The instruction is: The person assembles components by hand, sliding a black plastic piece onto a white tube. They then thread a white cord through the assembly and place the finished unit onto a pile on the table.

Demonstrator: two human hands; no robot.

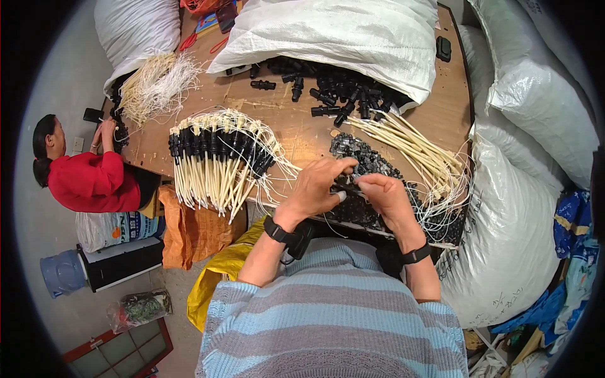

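Over the near edge of the table, my left hand (315,188) has its fingers curled, with the tips close to my right hand. My right hand (386,196) is closed in a pinch. Whatever either hand holds is too small or hidden to make out. Just beyond them lies a heap of small black and clear parts (355,148). To the right is a loose bundle of cream tubes (409,143) with thin white wires. Left of my hands, a row of cream tubes with black fittings (214,160) lies side by side, white wires trailing over it.
Black ribbed fittings (359,88) spill from a white woven sack (334,38) at the back. Full white sacks (504,246) crowd the right side. A co-worker in red (91,170) works at the table's left end. Orange (192,227) and yellow bags (220,268) stand below the table's edge.
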